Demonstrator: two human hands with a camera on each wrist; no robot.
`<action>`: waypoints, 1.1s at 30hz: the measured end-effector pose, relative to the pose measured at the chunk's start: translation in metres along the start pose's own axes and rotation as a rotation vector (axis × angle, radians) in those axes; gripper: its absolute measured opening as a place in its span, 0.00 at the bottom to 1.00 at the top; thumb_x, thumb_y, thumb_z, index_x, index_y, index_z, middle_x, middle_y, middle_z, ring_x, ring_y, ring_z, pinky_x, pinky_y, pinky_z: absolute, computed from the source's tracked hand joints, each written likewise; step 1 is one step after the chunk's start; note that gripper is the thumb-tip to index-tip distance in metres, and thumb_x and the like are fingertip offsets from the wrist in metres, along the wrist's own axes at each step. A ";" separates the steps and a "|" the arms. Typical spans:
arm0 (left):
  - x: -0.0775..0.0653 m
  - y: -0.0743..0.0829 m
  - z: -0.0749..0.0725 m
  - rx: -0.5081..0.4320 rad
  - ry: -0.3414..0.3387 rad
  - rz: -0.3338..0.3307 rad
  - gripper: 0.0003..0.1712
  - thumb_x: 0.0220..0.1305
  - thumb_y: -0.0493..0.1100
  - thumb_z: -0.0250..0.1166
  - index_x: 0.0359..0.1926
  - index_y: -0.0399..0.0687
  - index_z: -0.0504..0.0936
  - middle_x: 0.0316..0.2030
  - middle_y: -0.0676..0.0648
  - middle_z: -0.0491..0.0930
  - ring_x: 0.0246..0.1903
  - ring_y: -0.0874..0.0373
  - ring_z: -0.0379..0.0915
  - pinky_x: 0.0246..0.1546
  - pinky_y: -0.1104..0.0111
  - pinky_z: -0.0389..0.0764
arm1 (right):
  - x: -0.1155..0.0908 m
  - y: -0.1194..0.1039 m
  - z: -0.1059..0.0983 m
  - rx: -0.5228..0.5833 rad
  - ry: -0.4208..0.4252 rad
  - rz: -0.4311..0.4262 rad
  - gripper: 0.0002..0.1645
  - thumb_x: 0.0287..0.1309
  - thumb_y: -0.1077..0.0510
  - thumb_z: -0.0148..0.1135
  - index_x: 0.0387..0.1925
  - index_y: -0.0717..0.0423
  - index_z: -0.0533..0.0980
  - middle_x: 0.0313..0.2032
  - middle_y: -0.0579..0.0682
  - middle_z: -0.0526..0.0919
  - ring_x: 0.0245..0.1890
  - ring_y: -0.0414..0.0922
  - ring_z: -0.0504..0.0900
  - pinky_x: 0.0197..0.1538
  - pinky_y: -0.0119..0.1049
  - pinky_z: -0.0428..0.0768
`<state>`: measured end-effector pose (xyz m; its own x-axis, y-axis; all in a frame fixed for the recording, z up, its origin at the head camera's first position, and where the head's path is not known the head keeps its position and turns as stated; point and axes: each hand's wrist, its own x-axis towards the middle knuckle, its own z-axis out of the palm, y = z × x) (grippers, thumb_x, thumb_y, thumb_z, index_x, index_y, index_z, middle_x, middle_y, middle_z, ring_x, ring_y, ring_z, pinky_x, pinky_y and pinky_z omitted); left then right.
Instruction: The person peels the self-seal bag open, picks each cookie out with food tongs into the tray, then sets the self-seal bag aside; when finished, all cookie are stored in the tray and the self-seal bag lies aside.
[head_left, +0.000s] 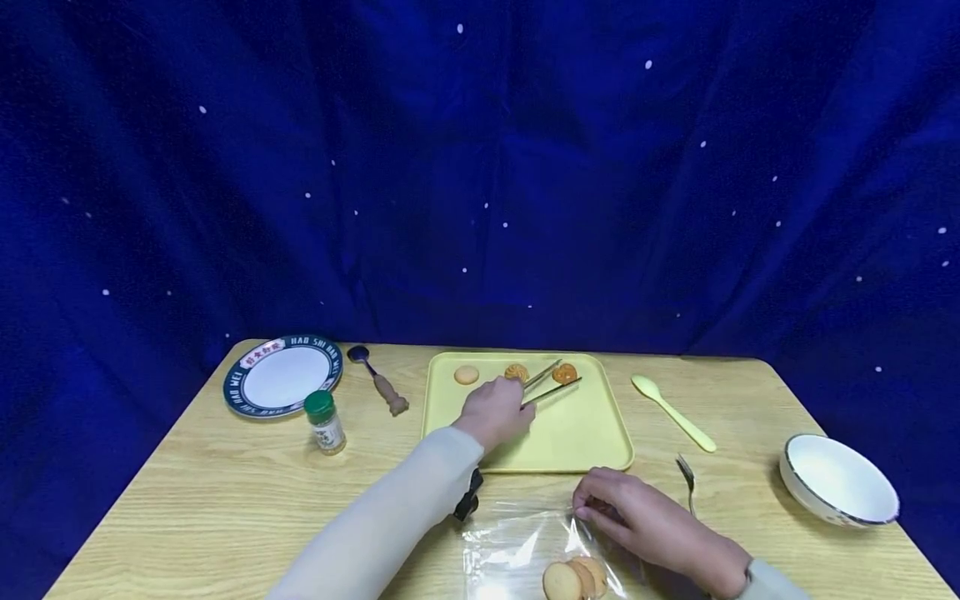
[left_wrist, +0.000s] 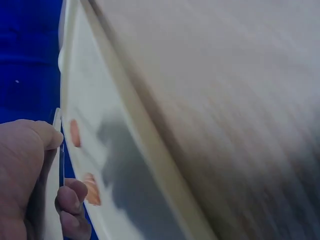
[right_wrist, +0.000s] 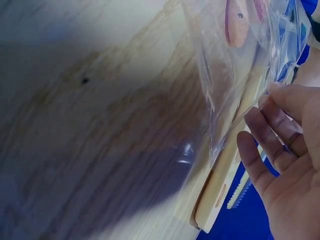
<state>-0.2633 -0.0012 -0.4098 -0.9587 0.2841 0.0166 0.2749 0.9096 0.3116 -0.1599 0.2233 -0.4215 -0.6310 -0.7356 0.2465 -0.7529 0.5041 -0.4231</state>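
Note:
My left hand point(head_left: 498, 412) grips a pair of metal tongs point(head_left: 551, 390) above the yellow tray point(head_left: 570, 442). The tongs' two tips stand apart, on either side of a browned round cookie point(head_left: 565, 373) in the head view. A swirled cookie point(head_left: 516, 372) and a pale round cookie point(head_left: 466, 375) lie along the tray's far side. In the right wrist view, my right hand point(right_wrist: 295, 145) pinches the edge of a clear plastic bag point(right_wrist: 220, 85) between thumb and fingers. Several round cookies point(head_left: 562, 581) overlap inside the bag, which lies in front of the tray.
To the left are a blue-rimmed plate point(head_left: 288, 377), a green-capped seasoning jar point(head_left: 326, 423) and a dark spoon with a brown handle point(head_left: 378, 382). On the right lie a pale yellow spoon point(head_left: 672, 413) and a fork point(head_left: 686, 479), with a white bowl point(head_left: 838, 479) at the table's edge.

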 end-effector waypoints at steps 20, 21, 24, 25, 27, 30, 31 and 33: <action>-0.141 -0.084 -0.059 0.232 0.228 0.351 0.16 0.66 0.57 0.59 0.39 0.49 0.75 0.21 0.56 0.72 0.15 0.69 0.61 0.14 0.74 0.62 | 0.000 -0.002 0.001 -0.004 0.051 -0.029 0.06 0.65 0.57 0.59 0.36 0.40 0.74 0.33 0.31 0.76 0.33 0.25 0.71 0.35 0.24 0.75; -0.150 -0.092 -0.061 0.240 0.241 0.371 0.15 0.65 0.56 0.60 0.38 0.50 0.74 0.21 0.57 0.71 0.14 0.70 0.60 0.14 0.75 0.61 | -0.001 -0.002 0.001 -0.003 0.055 -0.028 0.06 0.65 0.57 0.59 0.36 0.40 0.74 0.33 0.31 0.76 0.33 0.25 0.72 0.35 0.24 0.76; -0.175 -0.114 -0.067 0.244 0.242 0.445 0.14 0.63 0.57 0.62 0.37 0.53 0.74 0.20 0.61 0.69 0.15 0.74 0.55 0.14 0.77 0.60 | -0.002 -0.001 0.001 -0.002 0.070 -0.033 0.07 0.64 0.58 0.60 0.36 0.40 0.74 0.33 0.32 0.76 0.33 0.25 0.73 0.36 0.25 0.76; -0.182 -0.120 -0.068 0.249 0.238 0.470 0.14 0.63 0.57 0.63 0.37 0.54 0.74 0.20 0.62 0.67 0.15 0.75 0.53 0.14 0.78 0.59 | -0.002 -0.001 0.001 0.001 0.072 -0.035 0.07 0.64 0.58 0.60 0.36 0.40 0.74 0.33 0.32 0.76 0.33 0.25 0.72 0.36 0.25 0.76; -0.194 -0.131 -0.069 0.258 0.232 0.526 0.13 0.61 0.56 0.64 0.37 0.55 0.75 0.20 0.64 0.66 0.15 0.76 0.51 0.15 0.79 0.59 | -0.001 0.000 0.002 0.000 0.079 -0.043 0.07 0.64 0.59 0.60 0.36 0.40 0.74 0.33 0.32 0.76 0.33 0.25 0.73 0.36 0.25 0.76; -0.206 -0.140 -0.067 0.249 0.192 0.591 0.12 0.61 0.56 0.64 0.38 0.56 0.76 0.21 0.65 0.64 0.16 0.77 0.50 0.16 0.80 0.59 | -0.001 0.000 0.002 0.000 0.088 -0.050 0.07 0.64 0.59 0.60 0.36 0.41 0.74 0.33 0.32 0.76 0.33 0.25 0.73 0.36 0.24 0.76; -0.209 -0.142 -0.065 0.248 0.178 0.610 0.12 0.61 0.56 0.64 0.38 0.56 0.76 0.21 0.65 0.64 0.17 0.77 0.50 0.17 0.81 0.59 | -0.001 0.001 0.003 0.000 0.091 -0.052 0.07 0.63 0.59 0.60 0.36 0.41 0.75 0.33 0.32 0.76 0.33 0.25 0.73 0.36 0.24 0.76; -0.212 -0.144 -0.061 0.251 0.153 0.646 0.12 0.63 0.56 0.62 0.39 0.56 0.77 0.21 0.66 0.64 0.17 0.78 0.49 0.17 0.82 0.58 | -0.001 0.001 0.003 0.003 0.093 -0.051 0.07 0.63 0.59 0.61 0.36 0.42 0.75 0.34 0.32 0.77 0.33 0.25 0.73 0.35 0.24 0.75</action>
<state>-0.1043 -0.2104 -0.4001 -0.5924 0.7613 0.2636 0.7831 0.6210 -0.0334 -0.1589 0.2235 -0.4244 -0.6068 -0.7150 0.3472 -0.7839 0.4659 -0.4105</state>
